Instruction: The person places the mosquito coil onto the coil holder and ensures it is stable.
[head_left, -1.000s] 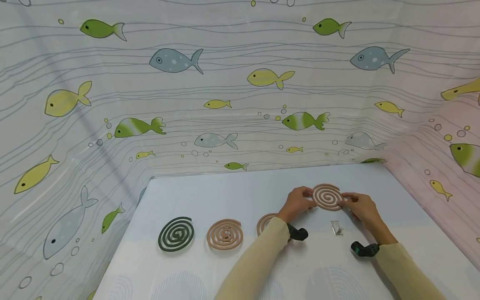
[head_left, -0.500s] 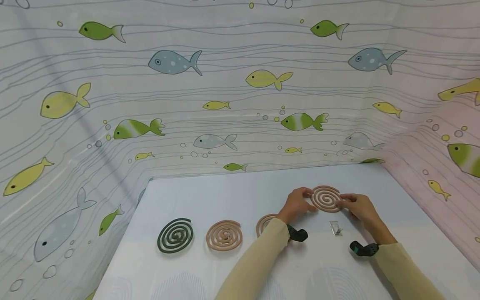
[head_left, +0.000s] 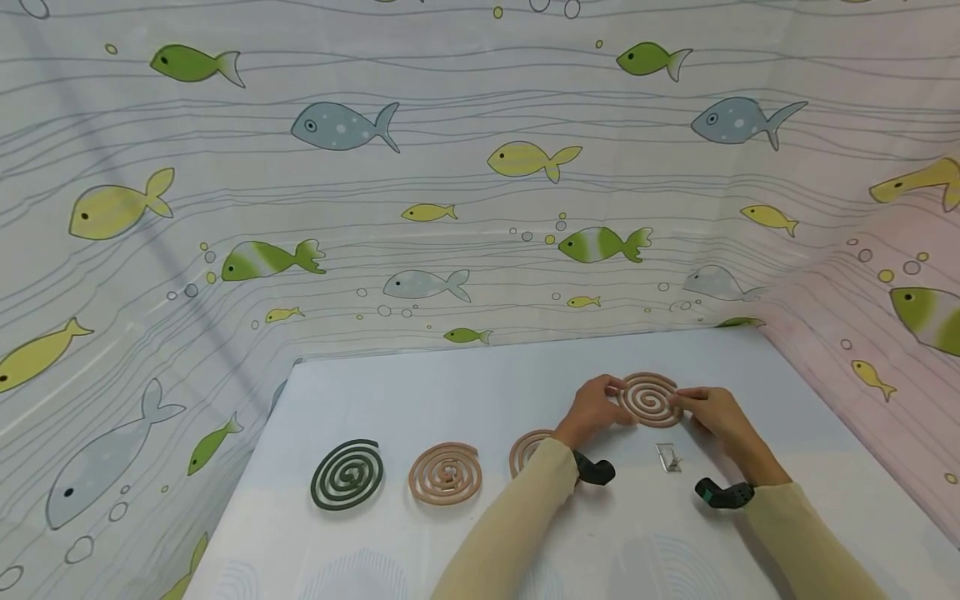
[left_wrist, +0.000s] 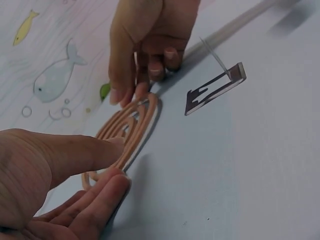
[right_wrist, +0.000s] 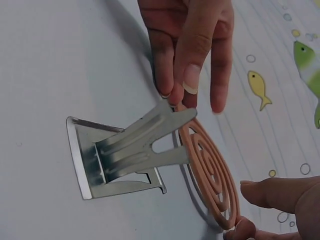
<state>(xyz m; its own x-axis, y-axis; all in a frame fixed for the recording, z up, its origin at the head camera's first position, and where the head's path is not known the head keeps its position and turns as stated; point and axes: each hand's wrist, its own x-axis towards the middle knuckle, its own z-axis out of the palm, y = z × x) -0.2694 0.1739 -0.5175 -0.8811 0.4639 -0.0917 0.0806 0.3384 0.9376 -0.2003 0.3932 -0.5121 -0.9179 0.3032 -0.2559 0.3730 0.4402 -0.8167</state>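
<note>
Head view: you hold a pink spiral coil [head_left: 651,399] between both hands, raised and tilted above the table [head_left: 465,392]. Your left hand [head_left: 594,408] pinches its left rim and your right hand [head_left: 716,414] pinches its right rim. A small metal stand [head_left: 668,457] sits on the table just below the grip, on your side of it. Left of your left hand lie a second pink coil [head_left: 446,472] and a dark green coil [head_left: 347,474]; a third pink coil [head_left: 527,448] is half hidden behind your left sleeve.

Left wrist view: your left thumb and fingers [left_wrist: 107,195] close narrowly on the near edge of the coil [left_wrist: 131,131]. Your right hand [left_wrist: 145,42] nips the far edge, and the stand [left_wrist: 215,90] lies just right of it.

Right wrist view: your right fingertips [right_wrist: 190,80] pinch the coil's [right_wrist: 210,172] upper rim. The stand [right_wrist: 120,155], prong up, is just beside the coil; whether they touch I cannot tell. Your left hand's fingertips [right_wrist: 265,192] hold the lower rim.
</note>
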